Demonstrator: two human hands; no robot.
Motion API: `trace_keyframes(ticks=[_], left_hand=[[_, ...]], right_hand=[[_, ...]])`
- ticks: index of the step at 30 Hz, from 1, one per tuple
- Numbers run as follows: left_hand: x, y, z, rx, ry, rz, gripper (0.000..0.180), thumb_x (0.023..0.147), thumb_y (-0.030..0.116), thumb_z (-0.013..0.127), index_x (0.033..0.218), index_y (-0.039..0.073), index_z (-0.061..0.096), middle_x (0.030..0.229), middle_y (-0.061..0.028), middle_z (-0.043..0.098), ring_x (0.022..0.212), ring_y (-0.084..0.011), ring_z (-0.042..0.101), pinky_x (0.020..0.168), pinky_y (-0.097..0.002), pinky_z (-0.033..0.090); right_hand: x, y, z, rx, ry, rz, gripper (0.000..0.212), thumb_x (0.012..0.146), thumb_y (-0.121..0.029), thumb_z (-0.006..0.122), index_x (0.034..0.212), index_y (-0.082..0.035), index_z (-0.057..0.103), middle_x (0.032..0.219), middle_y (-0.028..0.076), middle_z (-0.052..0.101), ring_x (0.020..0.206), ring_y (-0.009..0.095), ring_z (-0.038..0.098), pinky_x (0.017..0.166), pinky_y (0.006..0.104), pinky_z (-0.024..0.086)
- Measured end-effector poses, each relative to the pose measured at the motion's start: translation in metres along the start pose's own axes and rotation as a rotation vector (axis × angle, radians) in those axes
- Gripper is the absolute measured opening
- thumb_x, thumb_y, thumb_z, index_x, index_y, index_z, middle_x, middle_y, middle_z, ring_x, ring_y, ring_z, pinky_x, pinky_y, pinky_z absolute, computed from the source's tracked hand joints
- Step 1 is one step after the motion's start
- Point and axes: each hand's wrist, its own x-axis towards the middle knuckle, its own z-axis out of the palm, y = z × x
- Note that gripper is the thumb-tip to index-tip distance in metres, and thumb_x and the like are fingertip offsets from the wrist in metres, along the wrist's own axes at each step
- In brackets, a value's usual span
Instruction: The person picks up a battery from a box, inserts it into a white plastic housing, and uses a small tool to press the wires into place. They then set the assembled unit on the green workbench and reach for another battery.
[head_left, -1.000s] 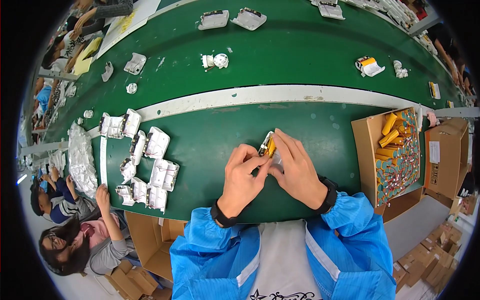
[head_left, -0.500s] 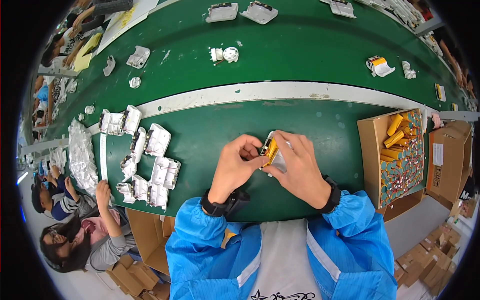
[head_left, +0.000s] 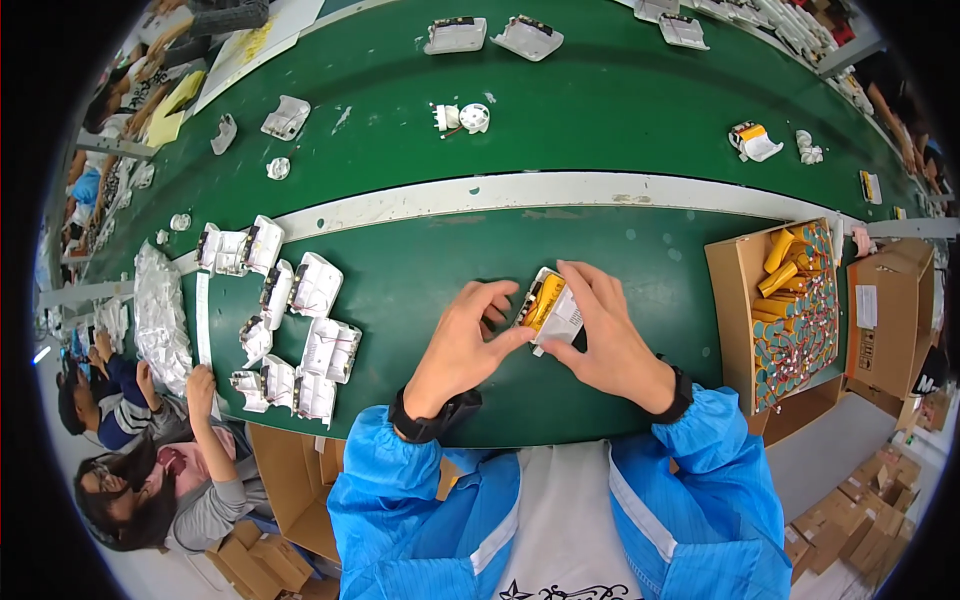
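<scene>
The worker wore a bright blue work smock with long sleeves ending at the wrists, open down the front over a white shirt that carried a dark printed pattern near its lower edge. Pale piping ran along the smock's front edges. A black band sat on each wrist, above the bare left hand (head_left: pixel 462 345) and right hand (head_left: pixel 608 340).

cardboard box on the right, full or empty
Partly full: the open cardboard box holds yellow cylindrical cells at its far end and rows of round ends below.
</scene>
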Motion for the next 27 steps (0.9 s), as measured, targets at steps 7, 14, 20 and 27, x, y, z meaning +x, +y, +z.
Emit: trace_keyframes(ticks=[7, 14, 20, 27], left_hand=[[0.004, 0.027, 0.041, 0.45, 0.171, 0.172, 0.087, 0.072, 0.031, 0.09, 0.134, -0.011, 0.044, 0.12, -0.0242, 0.051, 0.107, -0.0361, 0.056, 0.09, -0.0406, 0.05], [0.018, 0.029, 0.051, 0.469, 0.116, 0.113, 0.09, 0.069, 0.034, 0.089, 0.13, -0.013, 0.043, 0.121, -0.028, 0.049, 0.113, -0.0416, 0.052, 0.097, -0.0441, 0.047], [0.03, 0.035, 0.063, 0.518, 0.208, 0.145, 0.074, 0.068, 0.029, 0.086, 0.12, -0.011, 0.049, 0.112, -0.0279, 0.055, 0.107, -0.0417, 0.055, 0.094, -0.0442, 0.048], [0.084, 0.034, -0.027, 0.421, 0.501, 0.041, 0.072, 0.064, 0.027, 0.085, 0.115, -0.011, 0.051, 0.111, -0.0306, 0.058, 0.103, -0.0438, 0.057, 0.091, -0.0465, 0.049]], right_hand=[[-0.05, -0.045, -0.112, -0.222, -0.036, 0.106, 0.066, 0.081, -0.011, 0.077, 0.14, -0.001, 0.049, 0.143, 0.02, 0.047, 0.131, 0.042, 0.043, 0.111, 0.0457, 0.037], [-0.069, 0.018, -0.221, -0.462, 0.264, 0.349, 0.037, 0.087, -0.007, 0.069, 0.121, 0.006, 0.062, 0.103, 0.02, 0.07, 0.097, 0.034, 0.067, 0.088, 0.0385, 0.052], [-0.029, 0.104, -0.233, -0.772, 0.211, 0.55, 0.032, 0.083, -0.026, 0.074, 0.094, 0.004, 0.068, 0.082, 0.02, 0.071, 0.08, 0.039, 0.07, 0.072, 0.0446, 0.056], [-0.02, 0.132, -0.211, -1.008, 0.426, 0.604, 0.038, 0.082, -0.035, 0.072, 0.08, 0.003, 0.067, 0.079, 0.025, 0.069, 0.076, 0.042, 0.069, 0.068, 0.0506, 0.055]])
